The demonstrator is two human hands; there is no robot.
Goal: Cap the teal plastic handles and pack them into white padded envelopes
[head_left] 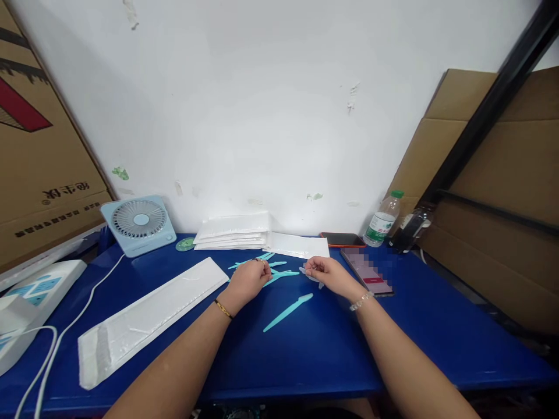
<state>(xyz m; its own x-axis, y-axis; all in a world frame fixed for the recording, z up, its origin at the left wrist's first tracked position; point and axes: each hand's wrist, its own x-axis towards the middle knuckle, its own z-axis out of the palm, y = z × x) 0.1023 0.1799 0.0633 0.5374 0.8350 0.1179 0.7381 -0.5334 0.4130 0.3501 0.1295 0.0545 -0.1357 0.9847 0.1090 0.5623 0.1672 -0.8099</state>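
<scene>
Several turquoise plastic sticks lie in a loose pile at the middle of the blue table. My left hand is over the pile's left part, its fingers curled together; whatever they pinch is hidden. Nearer to me, a single turquoise stick lies apart, slanting up to the right. To the right of the pile, my right hand pinches at small clear plastic pieces, some of which show under its fingertips.
A long white padded envelope lies at left, with stacked envelopes by the wall. A blue fan and power strip stand left. Two phones and two bottles are at right.
</scene>
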